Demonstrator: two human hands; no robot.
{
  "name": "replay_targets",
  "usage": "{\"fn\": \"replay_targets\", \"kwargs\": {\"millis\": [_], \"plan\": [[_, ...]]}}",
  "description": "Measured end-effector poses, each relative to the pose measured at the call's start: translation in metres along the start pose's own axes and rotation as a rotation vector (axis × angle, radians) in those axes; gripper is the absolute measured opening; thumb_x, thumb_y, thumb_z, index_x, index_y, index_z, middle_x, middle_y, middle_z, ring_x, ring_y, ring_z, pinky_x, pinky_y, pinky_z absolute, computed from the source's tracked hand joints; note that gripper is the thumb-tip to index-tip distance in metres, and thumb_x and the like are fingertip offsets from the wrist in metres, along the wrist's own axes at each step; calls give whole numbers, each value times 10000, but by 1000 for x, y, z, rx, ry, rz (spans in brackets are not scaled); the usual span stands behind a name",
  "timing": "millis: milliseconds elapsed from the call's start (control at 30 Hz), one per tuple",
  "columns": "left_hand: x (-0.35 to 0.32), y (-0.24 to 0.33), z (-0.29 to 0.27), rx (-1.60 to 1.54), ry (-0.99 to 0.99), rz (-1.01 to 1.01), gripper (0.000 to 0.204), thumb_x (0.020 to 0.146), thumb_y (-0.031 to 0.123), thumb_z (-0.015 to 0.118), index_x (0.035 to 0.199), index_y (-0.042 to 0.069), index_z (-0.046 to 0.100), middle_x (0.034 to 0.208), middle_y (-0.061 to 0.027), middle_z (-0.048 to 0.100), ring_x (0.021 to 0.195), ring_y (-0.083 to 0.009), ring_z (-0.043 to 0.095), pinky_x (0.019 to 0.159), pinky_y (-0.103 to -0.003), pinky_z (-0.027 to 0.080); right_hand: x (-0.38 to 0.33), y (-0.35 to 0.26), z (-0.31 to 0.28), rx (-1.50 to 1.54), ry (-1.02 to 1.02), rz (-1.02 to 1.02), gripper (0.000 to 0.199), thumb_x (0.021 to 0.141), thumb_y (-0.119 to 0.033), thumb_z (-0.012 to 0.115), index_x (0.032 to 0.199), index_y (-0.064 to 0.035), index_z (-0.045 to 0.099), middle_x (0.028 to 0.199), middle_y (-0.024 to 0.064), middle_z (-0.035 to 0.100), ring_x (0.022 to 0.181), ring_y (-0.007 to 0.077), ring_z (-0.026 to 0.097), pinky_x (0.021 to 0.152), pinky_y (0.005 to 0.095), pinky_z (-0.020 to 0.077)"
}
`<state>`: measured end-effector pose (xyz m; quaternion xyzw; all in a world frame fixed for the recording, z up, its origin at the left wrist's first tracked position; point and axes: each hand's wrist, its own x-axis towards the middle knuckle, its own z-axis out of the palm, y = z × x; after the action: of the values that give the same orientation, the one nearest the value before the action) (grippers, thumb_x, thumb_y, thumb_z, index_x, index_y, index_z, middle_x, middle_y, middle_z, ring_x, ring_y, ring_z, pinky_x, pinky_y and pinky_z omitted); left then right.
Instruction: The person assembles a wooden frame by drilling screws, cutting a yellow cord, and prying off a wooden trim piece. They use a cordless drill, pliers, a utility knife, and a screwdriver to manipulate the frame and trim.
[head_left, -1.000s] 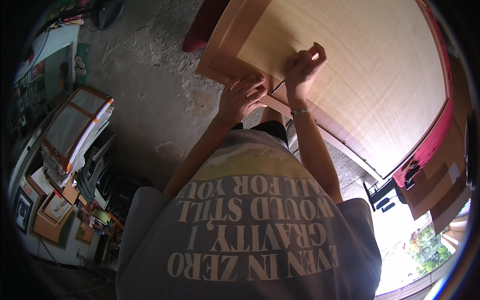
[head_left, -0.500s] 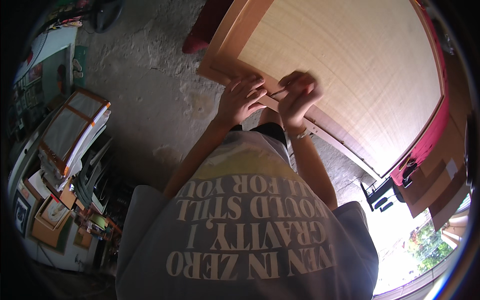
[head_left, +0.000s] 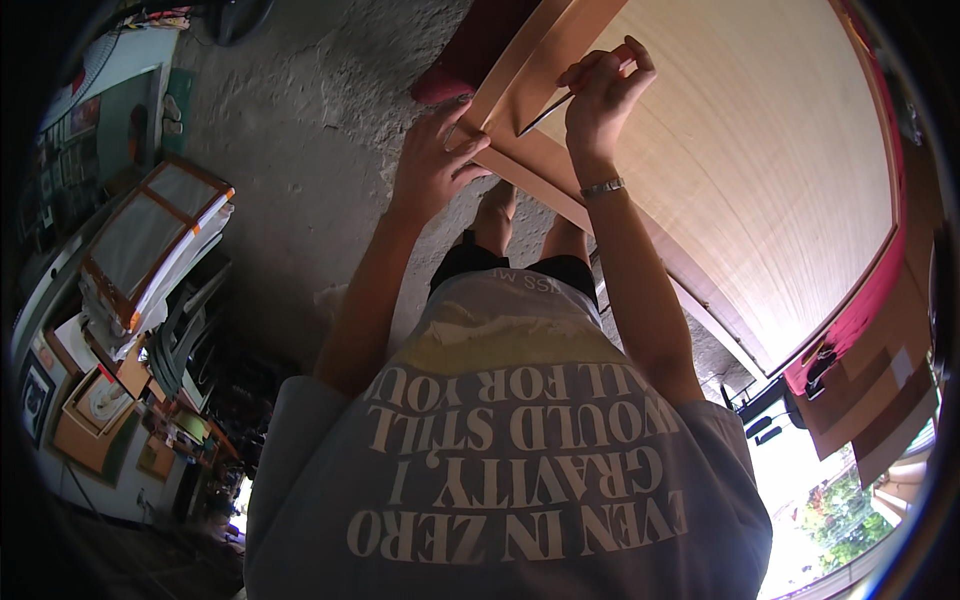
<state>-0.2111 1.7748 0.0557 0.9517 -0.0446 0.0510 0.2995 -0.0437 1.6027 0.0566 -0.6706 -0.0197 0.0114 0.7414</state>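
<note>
A large panel [head_left: 740, 130] with a pale wood-grain face lies in front of me, edged by a brown wooden frame [head_left: 540, 62]. My left hand [head_left: 428, 165] rests against the frame's near left corner, its fingers spread around the edge. Over the panel near that corner, my right hand [head_left: 600, 105] is closed on a screwdriver [head_left: 545, 115]. Its thin metal shaft slants down and left to the inner side of the frame; the handle is hidden in my fingers.
Red cloth [head_left: 848, 318] shows along the panel's right edge, and a dark red thing [head_left: 455, 75] beneath its left side. Cardboard sheets [head_left: 850, 400] hang at right. Wrapped frames [head_left: 150, 240] are stacked at left on the rough concrete floor [head_left: 300, 130].
My left hand has moved left and slightly up to the frame's corner. My right hand has risen away from the near edge, and the screwdriver's tip now lies closer to the corner.
</note>
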Motion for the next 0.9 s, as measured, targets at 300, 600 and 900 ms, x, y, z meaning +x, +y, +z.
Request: {"fn": "replay_targets", "kwargs": {"millis": [300, 600, 900], "plan": [[-12, -6, 1, -316, 36, -204, 770, 791, 318, 875, 1393, 72, 464, 1493, -202, 473, 1285, -346, 565, 1039, -479, 485, -17, 1, 32, 33, 0, 57, 263, 1096, -81, 360, 1350, -32, 313, 844, 63, 493, 596, 112, 520, 534, 263, 482], [-13, 14, 28, -1256, 110, -763, 575, 979, 224, 715, 1394, 3, 384, 1197, -155, 650, 1071, -226, 686, 934, -384, 575, -5, -4, 13, -20, 69, -48, 231, 1110, -110, 338, 1336, -62, 329, 844, 58, 499, 580, 98, 484, 511, 261, 441], [-15, 23, 32, -1570, 42, -962, 282, 1046, 231, 608, 1161, -26, 590, 1128, -101, 669, 978, -173, 701, 923, -369, 617, -16, -7, 12, -125, -2, -71, 240, 1101, -71, 343, 1340, -51, 334, 877, 49, 472, 568, 93, 464, 508, 251, 415]]}}
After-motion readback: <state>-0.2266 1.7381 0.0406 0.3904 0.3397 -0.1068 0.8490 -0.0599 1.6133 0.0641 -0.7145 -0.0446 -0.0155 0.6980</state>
